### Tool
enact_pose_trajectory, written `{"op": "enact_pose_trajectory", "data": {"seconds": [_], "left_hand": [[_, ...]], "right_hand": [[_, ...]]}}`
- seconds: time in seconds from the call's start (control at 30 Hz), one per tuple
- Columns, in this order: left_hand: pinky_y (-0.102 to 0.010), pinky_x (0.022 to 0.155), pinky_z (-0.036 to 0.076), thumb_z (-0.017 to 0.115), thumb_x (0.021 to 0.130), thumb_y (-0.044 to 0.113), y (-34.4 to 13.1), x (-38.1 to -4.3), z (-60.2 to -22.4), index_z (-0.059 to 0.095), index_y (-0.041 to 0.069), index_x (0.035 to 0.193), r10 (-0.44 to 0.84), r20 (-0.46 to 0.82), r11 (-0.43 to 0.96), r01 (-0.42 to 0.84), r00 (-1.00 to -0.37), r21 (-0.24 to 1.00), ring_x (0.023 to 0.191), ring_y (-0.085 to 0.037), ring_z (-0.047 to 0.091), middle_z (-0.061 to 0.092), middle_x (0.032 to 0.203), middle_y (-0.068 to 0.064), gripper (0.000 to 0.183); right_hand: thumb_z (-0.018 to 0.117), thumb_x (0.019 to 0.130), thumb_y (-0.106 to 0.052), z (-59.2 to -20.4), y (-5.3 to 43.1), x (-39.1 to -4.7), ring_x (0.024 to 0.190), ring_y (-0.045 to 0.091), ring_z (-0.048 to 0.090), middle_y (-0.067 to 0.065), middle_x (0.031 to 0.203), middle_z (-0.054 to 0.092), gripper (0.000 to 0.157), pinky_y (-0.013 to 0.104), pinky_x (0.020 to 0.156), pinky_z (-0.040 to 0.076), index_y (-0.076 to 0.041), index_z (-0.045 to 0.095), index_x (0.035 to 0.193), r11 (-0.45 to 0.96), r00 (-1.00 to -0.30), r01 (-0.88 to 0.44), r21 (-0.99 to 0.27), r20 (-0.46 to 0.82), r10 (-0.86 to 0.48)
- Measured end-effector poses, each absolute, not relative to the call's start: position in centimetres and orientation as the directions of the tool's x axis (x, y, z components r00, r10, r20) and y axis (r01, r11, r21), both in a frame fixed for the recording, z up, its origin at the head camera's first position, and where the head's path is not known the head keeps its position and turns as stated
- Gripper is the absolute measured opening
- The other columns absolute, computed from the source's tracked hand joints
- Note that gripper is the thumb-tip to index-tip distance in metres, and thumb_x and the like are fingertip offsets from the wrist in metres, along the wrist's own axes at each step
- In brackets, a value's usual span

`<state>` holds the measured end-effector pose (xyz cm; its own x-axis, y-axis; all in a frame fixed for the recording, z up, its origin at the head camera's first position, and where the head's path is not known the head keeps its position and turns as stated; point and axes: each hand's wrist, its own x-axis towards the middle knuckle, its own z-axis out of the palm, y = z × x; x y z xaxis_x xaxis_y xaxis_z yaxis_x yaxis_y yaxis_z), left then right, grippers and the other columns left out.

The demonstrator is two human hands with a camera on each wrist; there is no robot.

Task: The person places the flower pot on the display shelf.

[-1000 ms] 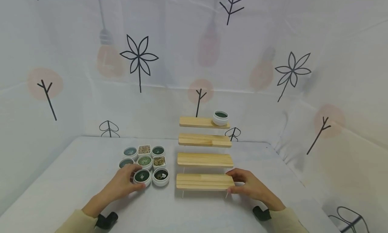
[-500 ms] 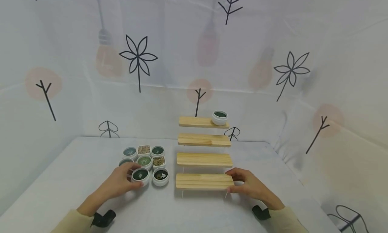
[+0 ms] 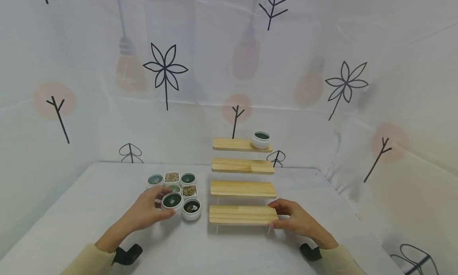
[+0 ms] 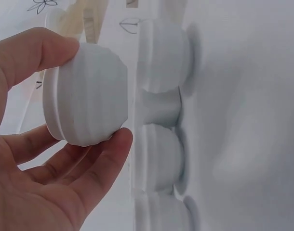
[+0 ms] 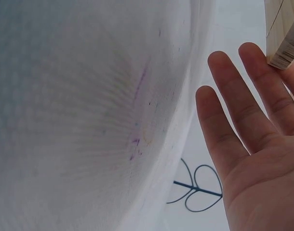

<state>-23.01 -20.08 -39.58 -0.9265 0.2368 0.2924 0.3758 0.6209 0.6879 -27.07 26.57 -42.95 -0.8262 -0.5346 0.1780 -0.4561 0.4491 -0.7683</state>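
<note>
My left hand holds a small round white pot with a dark green inside, raised off the table. In the left wrist view the thumb lies on one side of this pot and the fingers on the other. Right of the pots stands a tiered rack of pale wooden shelves on thin clear supports. My right hand grips the right end of its lowest shelf between thumb and forefinger. In the right wrist view the other fingers stretch out beside the wood.
Several white pots stand grouped on the left, including a round one and a square one with grainy filling. Another white pot sits at the right end of the top shelf. A patterned cloth hangs behind the white table.
My left hand has drawn the pot slightly left from the group, then lifted it and moved right, now covering part of the pots behind. My right hand stays at the lowest shelf.
</note>
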Motion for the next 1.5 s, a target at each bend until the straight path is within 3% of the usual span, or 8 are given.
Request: {"op": "enact_pose_trajectory", "data": {"seconds": [0.47, 0.73, 0.97, 1.5], "left_hand": [[-0.021, 0.078, 0.053, 0.079, 0.074, 0.021, -15.0, -24.6, -36.8, 0.058, 0.005, 0.122, 0.317, 0.419, 0.587, 0.523, -0.851, 0.618, 0.098, -0.015, 0.059, 0.059, 0.113, -0.002, 0.055], [-0.027, 0.082, 0.053, 0.078, 0.075, 0.023, -12.3, -25.5, -34.8, 0.057, 0.007, 0.123, 0.354, 0.454, 0.583, 0.572, -0.818, 0.576, 0.1, -0.016, 0.059, 0.058, 0.115, -0.003, 0.055], [-0.025, 0.08, 0.053, 0.077, 0.076, 0.019, -10.3, -26.8, -32.7, 0.055, 0.001, 0.124, 0.416, 0.494, 0.518, 0.646, -0.763, 0.561, 0.098, -0.018, 0.057, 0.057, 0.115, -0.007, 0.056], [-0.029, 0.078, 0.054, 0.074, 0.077, 0.017, -6.3, -30.6, -28.4, 0.055, -0.001, 0.124, 0.437, 0.531, 0.457, 0.688, -0.726, 0.564, 0.095, -0.021, 0.058, 0.056, 0.109, -0.01, 0.054]], "right_hand": [[0.079, 0.079, -0.023, -42.6, 26.4, -27.0, 0.098, 0.018, 0.064, 0.003, 0.106, 0.065, 0.039, 0.033, 0.087, 0.051, -0.013, 0.063, 0.113, 0.458, -0.834, -0.439, -0.773, 0.161, -0.528], [0.078, 0.079, -0.022, -42.6, 26.5, -27.0, 0.098, 0.018, 0.064, 0.002, 0.105, 0.065, 0.038, 0.034, 0.086, 0.051, -0.013, 0.064, 0.113, 0.453, -0.83, -0.451, -0.769, 0.173, -0.531], [0.079, 0.078, -0.022, -42.6, 26.3, -26.9, 0.097, 0.018, 0.064, 0.003, 0.106, 0.065, 0.038, 0.033, 0.086, 0.051, -0.013, 0.064, 0.112, 0.442, -0.83, -0.446, -0.778, 0.175, -0.529], [0.079, 0.079, -0.021, -42.7, 26.5, -26.8, 0.098, 0.021, 0.064, 0.005, 0.106, 0.066, 0.039, 0.03, 0.086, 0.05, -0.011, 0.064, 0.113, 0.427, -0.831, -0.43, -0.796, 0.165, -0.531]]}}
